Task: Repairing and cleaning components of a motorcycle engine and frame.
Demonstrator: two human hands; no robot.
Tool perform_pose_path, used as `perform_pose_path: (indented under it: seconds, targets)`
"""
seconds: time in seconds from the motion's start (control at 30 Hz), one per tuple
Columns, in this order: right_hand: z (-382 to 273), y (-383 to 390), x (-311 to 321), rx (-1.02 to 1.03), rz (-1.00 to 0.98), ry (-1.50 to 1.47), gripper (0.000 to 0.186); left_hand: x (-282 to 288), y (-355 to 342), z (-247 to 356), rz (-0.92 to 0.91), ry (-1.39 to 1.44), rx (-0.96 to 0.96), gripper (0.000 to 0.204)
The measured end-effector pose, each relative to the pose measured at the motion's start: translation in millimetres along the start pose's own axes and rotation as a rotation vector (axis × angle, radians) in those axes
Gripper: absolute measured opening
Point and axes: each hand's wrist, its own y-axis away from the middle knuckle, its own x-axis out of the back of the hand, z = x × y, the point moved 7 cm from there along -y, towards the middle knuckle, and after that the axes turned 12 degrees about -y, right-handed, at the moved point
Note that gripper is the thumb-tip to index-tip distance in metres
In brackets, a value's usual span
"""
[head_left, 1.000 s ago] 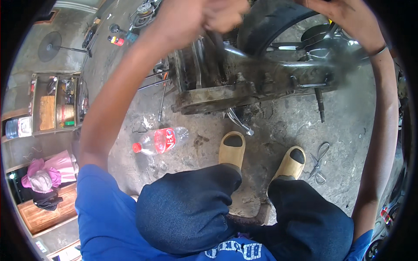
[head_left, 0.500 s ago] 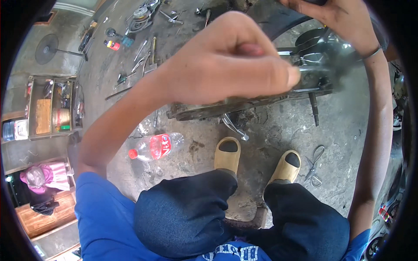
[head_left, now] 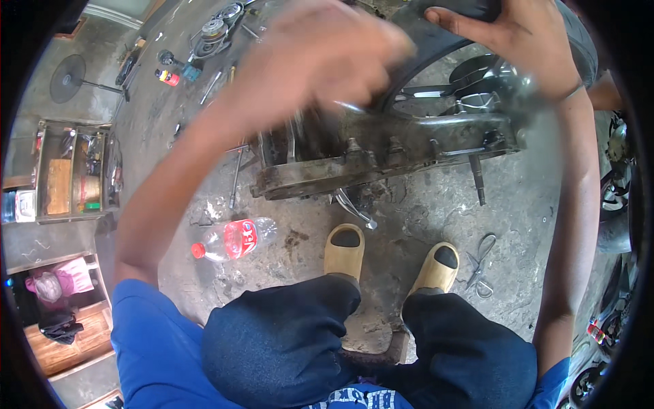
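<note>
Holds the left hand (head_left: 334, 58) raised, with the fingers (head_left: 351, 85) curled in, too blurred to show any grip. Slants the left forearm (head_left: 194, 150) down and leftward from that hand to the elbow (head_left: 137, 269). Sets the right hand (head_left: 535, 44) well apart, to the right of the left hand, with the thumb (head_left: 463, 26) stretched out leftward. Drops the right forearm (head_left: 579, 191) from the wrist (head_left: 569, 90), almost straight below that hand.

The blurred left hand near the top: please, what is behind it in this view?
Past the left hand, the greasy metal casing shows below and the black tyre to the right. Whatever lies directly behind the hand is covered and cannot be seen.
</note>
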Motion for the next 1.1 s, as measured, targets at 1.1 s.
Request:
perform_pose_path:
  seconds: [1.1]
  targets:
    - [5.1,7.4,-3.9,-0.102,-0.062,0.048,0.043,-65.4,12.1,19.9,0.127,-0.345,0.024,0.024]
